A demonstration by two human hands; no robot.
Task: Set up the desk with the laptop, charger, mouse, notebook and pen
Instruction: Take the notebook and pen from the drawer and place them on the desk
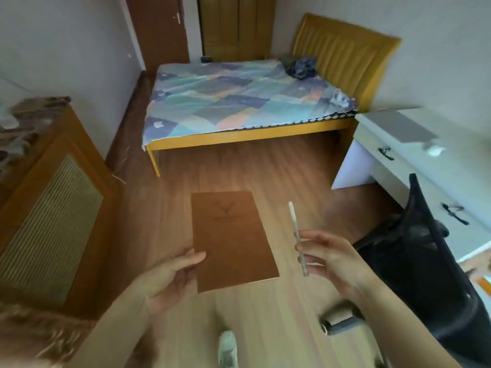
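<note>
1. Left hand point(170, 274) gripping flat brown rectangular notebook point(231, 237) at its near left edge, thumb curled on top of the cover, fingers hidden beneath.
2. Right hand point(332, 258) pinching thin white pen point(297, 237) between curled fingers, pen nearly upright, tip leaning away.
3. Notebook and pen held side by side, apart, above wooden plank floor point(265, 171).
4. Black mesh office chair point(414, 248) just right of right hand, standing between it and white desk with drawers point(377, 152).
5. Closed grey laptop point(401, 126) and small white mouse point(435, 150) lying on desk.
6. Yellow-framed bed with patchwork quilt point(239, 99) farther back; wooden cabinet point(53, 197) at left.
</note>
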